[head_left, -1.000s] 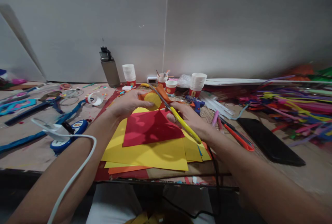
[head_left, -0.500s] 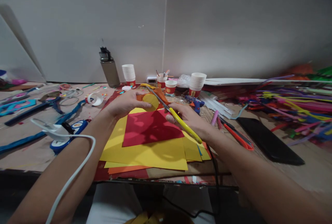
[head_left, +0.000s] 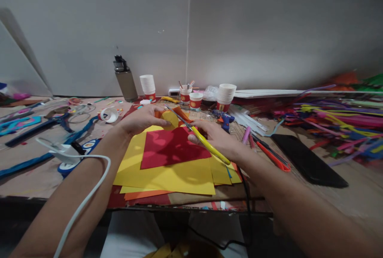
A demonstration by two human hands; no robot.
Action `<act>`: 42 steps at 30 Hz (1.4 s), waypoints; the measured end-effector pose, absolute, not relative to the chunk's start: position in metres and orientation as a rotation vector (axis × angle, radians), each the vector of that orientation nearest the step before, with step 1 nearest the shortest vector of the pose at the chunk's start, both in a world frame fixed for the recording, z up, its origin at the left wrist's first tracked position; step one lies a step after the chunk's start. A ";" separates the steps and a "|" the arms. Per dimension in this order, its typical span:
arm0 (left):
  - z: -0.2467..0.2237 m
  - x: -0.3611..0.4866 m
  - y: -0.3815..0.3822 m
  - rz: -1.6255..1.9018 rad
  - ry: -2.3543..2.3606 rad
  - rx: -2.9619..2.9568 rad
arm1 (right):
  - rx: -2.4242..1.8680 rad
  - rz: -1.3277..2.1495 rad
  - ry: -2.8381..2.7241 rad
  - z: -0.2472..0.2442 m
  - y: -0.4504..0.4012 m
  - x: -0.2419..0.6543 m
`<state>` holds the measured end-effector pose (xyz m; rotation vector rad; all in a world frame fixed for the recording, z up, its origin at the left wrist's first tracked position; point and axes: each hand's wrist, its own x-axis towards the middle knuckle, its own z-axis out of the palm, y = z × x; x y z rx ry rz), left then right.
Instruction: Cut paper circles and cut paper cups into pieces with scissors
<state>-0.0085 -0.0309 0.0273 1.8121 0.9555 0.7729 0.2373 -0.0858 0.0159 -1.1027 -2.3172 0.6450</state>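
Note:
Between the thumb and fingers of my left hand (head_left: 140, 121) is a yellow paper circle (head_left: 169, 120), with orange paper (head_left: 181, 113) behind it. My right hand (head_left: 220, 138) grips a pair of scissors (head_left: 209, 145) by the yellow handles, blades pointing up and left. The blades lie along the right edge of the circle, beside the orange paper; whether they are cutting into it I cannot tell. Below both hands, a red sheet (head_left: 176, 148) rests on a stack of yellow sheets (head_left: 167, 180).
Paper cups (head_left: 226, 96), a bottle (head_left: 125, 82) and a blue glue gun (head_left: 226, 121) stand or lie toward the back. On the right are a black phone-like slab (head_left: 309, 160), a red-handled tool (head_left: 273, 154) and pipe cleaners (head_left: 338, 122). A white cable (head_left: 89, 194) crosses my left forearm.
The yellow circle has tilted and shifted slightly left in my left hand. The scissor blades have shifted a little beside it, while my grip on both stays the same.

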 end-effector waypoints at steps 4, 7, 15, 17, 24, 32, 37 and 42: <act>0.023 -0.009 -0.027 0.787 0.987 1.780 | -1.106 0.603 -2.329 0.016 -0.087 0.236; 0.017 -0.011 -0.021 0.782 1.030 1.775 | -1.050 0.613 -2.339 0.012 -0.084 0.239; 0.004 -0.023 -0.005 0.811 1.182 1.805 | -1.302 0.565 -2.415 0.004 -0.073 0.247; 0.005 -0.023 -0.006 0.821 1.262 1.823 | -1.333 0.539 -2.474 0.004 -0.073 0.249; 0.006 -0.009 -0.010 0.901 1.389 1.853 | -1.202 0.400 -2.732 -0.006 -0.076 0.252; -0.005 0.022 -0.022 0.901 1.522 2.329 | -1.226 0.192 -2.606 -0.008 -0.085 0.243; -0.007 0.032 -0.033 0.823 1.497 2.404 | -1.218 0.033 -2.032 0.005 -0.089 0.237; -0.004 0.040 -0.045 0.827 1.312 2.601 | -1.142 -0.121 -1.974 -0.006 -0.081 0.238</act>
